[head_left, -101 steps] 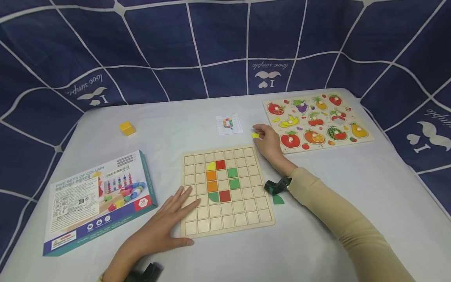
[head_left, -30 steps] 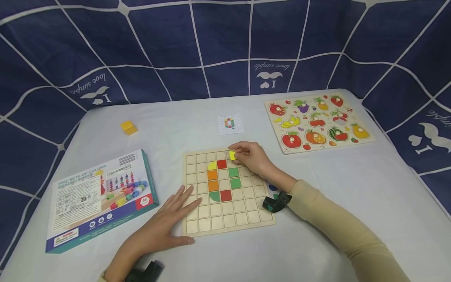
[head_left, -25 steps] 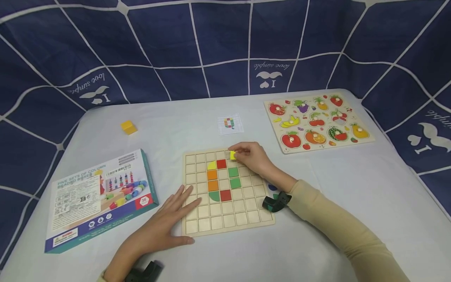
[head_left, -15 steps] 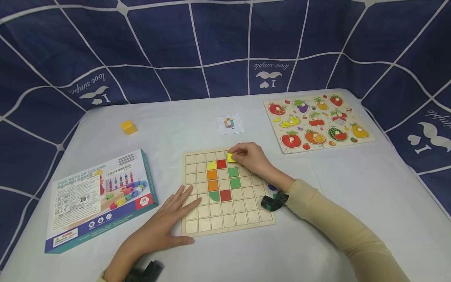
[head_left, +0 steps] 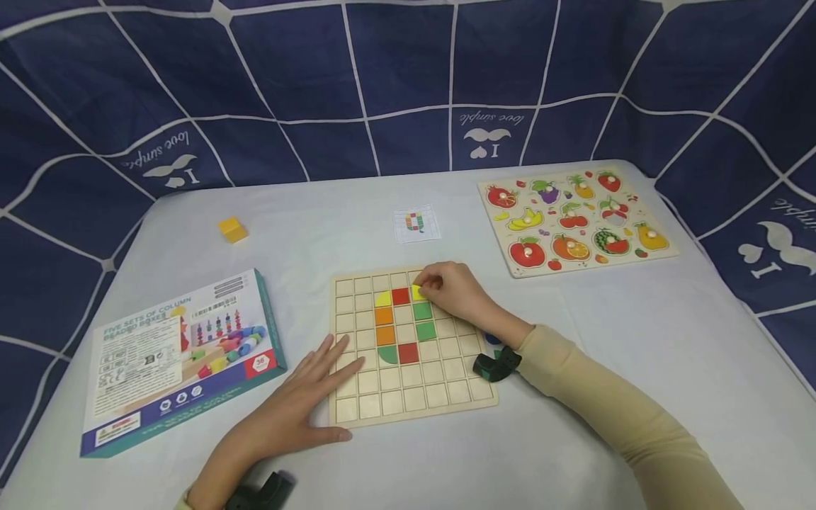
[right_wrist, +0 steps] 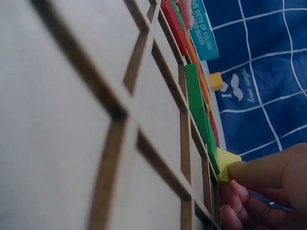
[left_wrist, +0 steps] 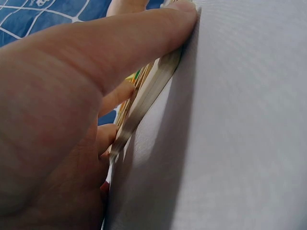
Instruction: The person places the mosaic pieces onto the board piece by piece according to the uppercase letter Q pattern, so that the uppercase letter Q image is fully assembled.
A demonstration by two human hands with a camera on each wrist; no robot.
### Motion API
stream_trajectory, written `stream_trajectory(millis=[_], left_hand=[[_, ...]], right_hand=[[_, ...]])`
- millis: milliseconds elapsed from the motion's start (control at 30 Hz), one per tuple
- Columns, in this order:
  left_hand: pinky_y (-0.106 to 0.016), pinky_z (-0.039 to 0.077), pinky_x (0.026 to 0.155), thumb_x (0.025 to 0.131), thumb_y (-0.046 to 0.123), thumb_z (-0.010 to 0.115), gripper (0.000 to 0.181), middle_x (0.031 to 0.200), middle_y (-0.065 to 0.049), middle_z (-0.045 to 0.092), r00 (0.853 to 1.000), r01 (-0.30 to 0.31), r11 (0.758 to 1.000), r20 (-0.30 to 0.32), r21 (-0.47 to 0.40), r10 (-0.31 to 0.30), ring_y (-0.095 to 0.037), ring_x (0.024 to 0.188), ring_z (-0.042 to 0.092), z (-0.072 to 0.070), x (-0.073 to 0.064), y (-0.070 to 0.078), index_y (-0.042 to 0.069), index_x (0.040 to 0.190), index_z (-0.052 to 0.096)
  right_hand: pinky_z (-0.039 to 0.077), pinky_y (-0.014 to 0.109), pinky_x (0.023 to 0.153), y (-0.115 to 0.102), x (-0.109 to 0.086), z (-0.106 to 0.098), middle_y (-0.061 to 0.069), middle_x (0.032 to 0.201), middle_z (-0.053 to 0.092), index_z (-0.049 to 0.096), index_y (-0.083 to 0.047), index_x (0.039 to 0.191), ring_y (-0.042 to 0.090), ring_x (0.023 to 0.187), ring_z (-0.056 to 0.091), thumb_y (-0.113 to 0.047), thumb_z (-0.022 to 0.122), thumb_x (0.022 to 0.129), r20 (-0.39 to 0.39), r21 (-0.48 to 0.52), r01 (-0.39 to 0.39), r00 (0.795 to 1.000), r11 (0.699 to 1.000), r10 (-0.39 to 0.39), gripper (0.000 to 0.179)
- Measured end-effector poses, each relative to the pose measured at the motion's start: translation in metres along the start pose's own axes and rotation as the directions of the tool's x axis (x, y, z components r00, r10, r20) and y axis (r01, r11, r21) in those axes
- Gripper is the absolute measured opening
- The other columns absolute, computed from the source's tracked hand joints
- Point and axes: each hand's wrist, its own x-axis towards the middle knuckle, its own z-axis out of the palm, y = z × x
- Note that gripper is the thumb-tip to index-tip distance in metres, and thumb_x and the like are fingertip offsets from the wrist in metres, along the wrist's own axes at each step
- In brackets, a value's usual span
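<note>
A wooden grid board (head_left: 401, 387) lies in the middle of the table with red, orange, green and yellow tiles set in some of its squares. My right hand (head_left: 452, 289) pinches a yellow tile (right_wrist: 226, 165) between thumb and fingers. That tile sits at the square just right of the upper red tile (head_left: 400, 297) and behind a green tile (head_left: 422, 311). My left hand (head_left: 296, 404) rests with spread, straight fingers on the board's left edge, its thumb near the front left corner. In the left wrist view the thumb (left_wrist: 144, 36) lies along the board's side.
A printed box (head_left: 181, 361) lies at the left, with a yellow block (head_left: 232, 230) behind it. A small pattern card (head_left: 416, 224) lies beyond the board. A fruit puzzle board (head_left: 576, 223) is at the back right. A blue piece (head_left: 492, 338) shows partly under my right wrist.
My right hand has carried the yellow tile from beside the fruit puzzle to the board, then lowered it slightly toward me into the square beside the red tile. The left hand has stayed put.
</note>
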Motion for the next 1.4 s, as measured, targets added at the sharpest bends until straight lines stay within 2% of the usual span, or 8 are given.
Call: stream_trajectory(millis=[300, 500, 700, 900, 1133, 1267, 1400], left_hand=[[-0.022, -0.005, 0.107, 0.063, 0.039, 0.085, 0.102, 0.156, 0.0, 0.008, 1.0, -0.001, 1.0, -0.006, 0.001, 0.001, -0.023, 0.14, -0.002, 0.0, 0.0, 0.001, 0.027, 0.148, 0.03], [-0.029, -0.002, 0.109, 0.063, 0.039, 0.085, 0.101, 0.156, 0.001, 0.007, 1.0, 0.016, 1.0, 0.006, -0.006, -0.016, -0.023, 0.14, -0.002, 0.0, 0.0, 0.002, 0.027, 0.148, 0.03], [-0.025, -0.005, 0.108, 0.063, 0.039, 0.085, 0.103, 0.156, 0.003, 0.005, 0.999, 0.035, 0.999, 0.022, 0.005, -0.035, -0.02, 0.14, -0.004, 0.0, 0.0, 0.002, 0.029, 0.148, 0.028], [-0.027, -0.004, 0.109, 0.063, 0.039, 0.085, 0.103, 0.156, 0.003, 0.005, 1.0, 0.023, 1.0, 0.021, 0.007, -0.024, -0.022, 0.14, -0.004, 0.0, 0.0, 0.001, 0.029, 0.148, 0.028], [-0.029, -0.003, 0.109, 0.063, 0.039, 0.085, 0.102, 0.156, 0.0, 0.006, 1.0, 0.004, 1.0, 0.006, 0.005, -0.004, -0.023, 0.14, -0.002, 0.0, 0.0, 0.001, 0.028, 0.148, 0.029], [-0.028, -0.003, 0.109, 0.063, 0.038, 0.085, 0.101, 0.156, -0.002, 0.008, 1.0, -0.008, 1.0, -0.008, 0.006, 0.008, -0.025, 0.14, -0.001, 0.0, 0.0, 0.001, 0.026, 0.148, 0.03], [-0.029, -0.002, 0.109, 0.064, 0.038, 0.085, 0.102, 0.156, -0.001, 0.006, 1.0, 0.004, 1.0, 0.0, 0.002, -0.004, -0.023, 0.14, -0.002, 0.0, 0.0, 0.001, 0.027, 0.148, 0.029]], right_hand=[[0.046, 0.026, 0.06, 0.0, 0.0, 0.0, -0.001, 0.072, 0.062, 0.071, -0.004, 0.088, 0.013, 0.065, 0.054, 0.0, 0.067, 0.083, 0.0, -0.01, 0.012, 1.0, 1.0, -0.012, 0.008], [0.046, 0.028, 0.065, 0.002, -0.001, -0.002, 0.0, 0.08, 0.066, 0.073, -0.006, 0.087, 0.014, 0.071, 0.055, -0.005, 0.067, 0.085, 0.007, -0.011, 0.002, 1.0, 1.0, -0.002, 0.006], [0.049, 0.029, 0.071, 0.001, -0.009, -0.019, 0.0, 0.09, 0.068, 0.073, -0.006, 0.093, 0.014, 0.078, 0.058, -0.008, 0.067, 0.087, 0.011, 0.076, 0.011, 1.0, 0.997, -0.012, 0.009], [0.049, 0.034, 0.079, 0.01, -0.036, -0.053, 0.004, 0.095, 0.068, 0.071, -0.002, 0.097, 0.016, 0.087, 0.061, -0.006, 0.066, 0.087, -0.013, 0.178, 0.013, 1.0, 0.984, -0.011, 0.012], [0.049, 0.029, 0.079, 0.035, -0.082, -0.073, -0.001, 0.093, 0.069, 0.072, -0.005, 0.096, 0.013, 0.087, 0.061, -0.006, 0.068, 0.086, -0.043, 0.093, -0.031, 0.998, 0.995, 0.035, 0.011], [0.05, 0.025, 0.075, 0.045, -0.102, -0.075, -0.005, 0.088, 0.068, 0.073, -0.008, 0.092, 0.012, 0.082, 0.061, -0.001, 0.07, 0.082, -0.007, 0.051, -0.018, 1.0, 0.999, 0.018, 0.013], [0.049, 0.024, 0.068, 0.051, -0.116, -0.074, -0.01, 0.086, 0.066, 0.073, -0.014, 0.091, 0.012, 0.076, 0.058, -0.002, 0.073, 0.08, 0.099, 0.055, -0.008, 0.995, 0.998, 0.003, 0.017]])
